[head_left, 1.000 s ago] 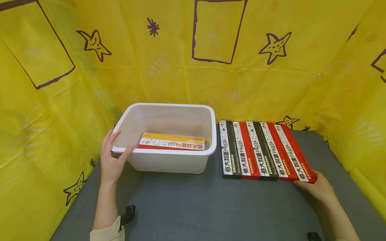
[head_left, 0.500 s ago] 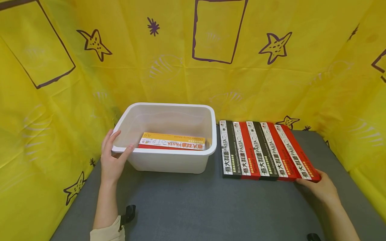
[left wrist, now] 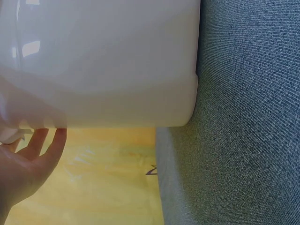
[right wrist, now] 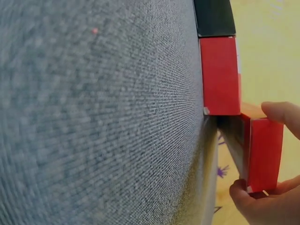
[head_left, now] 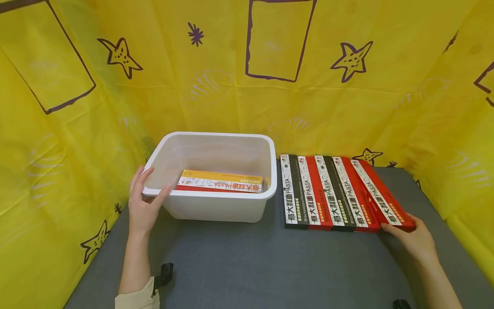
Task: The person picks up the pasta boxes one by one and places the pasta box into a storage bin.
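Red pasta box (head_left: 382, 195), slim cardboard, angles off its row's right end, pinched in the right hand's (head_left: 417, 242) grip; only the right wrist view shows its near end raised above the woven tabletop (right wrist: 117, 117). The left hand (head_left: 143, 210), wide-spanned, grips the glossy white tub's (head_left: 216, 209) rounded corner.

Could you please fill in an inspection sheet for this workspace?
Surface: grey table, textured.
Job's things: white bin, a yellow-and-white pasta box inside; row of four boxes on the table; red box angled away from it, near end lifted.
Clutter: tiny reddish speck on the table.
Grips: left grip holds the bin's near-left rim; right grip holds the red box's near end.
Cables: nothing seen.
Surroundings: yellow patterned cloth.
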Motion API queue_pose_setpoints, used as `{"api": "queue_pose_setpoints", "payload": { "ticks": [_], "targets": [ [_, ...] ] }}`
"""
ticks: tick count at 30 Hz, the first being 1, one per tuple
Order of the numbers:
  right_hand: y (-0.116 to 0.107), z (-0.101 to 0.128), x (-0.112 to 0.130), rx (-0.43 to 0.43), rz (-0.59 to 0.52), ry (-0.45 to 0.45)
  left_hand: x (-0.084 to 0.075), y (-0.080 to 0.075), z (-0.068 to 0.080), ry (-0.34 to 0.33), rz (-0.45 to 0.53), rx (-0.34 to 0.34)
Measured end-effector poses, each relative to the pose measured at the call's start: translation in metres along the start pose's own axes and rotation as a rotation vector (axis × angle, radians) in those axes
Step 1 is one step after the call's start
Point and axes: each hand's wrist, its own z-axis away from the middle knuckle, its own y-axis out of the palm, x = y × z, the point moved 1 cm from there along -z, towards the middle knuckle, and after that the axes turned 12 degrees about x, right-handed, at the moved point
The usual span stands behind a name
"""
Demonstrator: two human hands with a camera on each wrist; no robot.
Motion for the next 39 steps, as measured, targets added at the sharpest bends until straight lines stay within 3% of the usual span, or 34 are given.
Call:
{"api": "queue_pose_setpoints", "payload": {
  "ticks": [11, 16, 24, 39],
  "targets": [
    [0.003, 0.006, 0.007, -0.184, -0.091, 0.059, 0.0, 0.0, 0.0, 0.01, 0.001, -0.003],
    [0.001, 0.008, 0.014, -0.265, -0.182, 0.084, 0.0, 0.0, 0.0, 0.008, 0.0, -0.002],
    [0.0, 0.009, 0.025, -0.372, -0.418, 0.076, 0.001, 0.0, 0.0, -0.002, 0.015, 0.002],
    [0.003, 0.012, 0.036, -0.515, -0.927, -0.135, 0.001, 0.0, 0.0, -0.01, 0.009, -0.001]
  ]
}}
